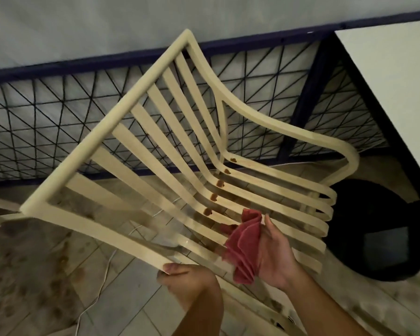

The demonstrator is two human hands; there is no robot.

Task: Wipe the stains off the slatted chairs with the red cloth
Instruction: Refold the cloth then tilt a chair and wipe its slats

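Down at the bend of the tilted slatted chair (102,127), beside 5 brown stains (220,183), my right hand (274,253) clutches the bunched red cloth (244,246) while my left hand (182,275) grips its near edge, so I should press firmly along each slat.

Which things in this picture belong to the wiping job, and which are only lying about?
Job: slatted chair, held by the left hand; brown stains on its slats; red cloth in the right hand.
Lying about: wire mesh frame; white tabletop; black round object on the floor.
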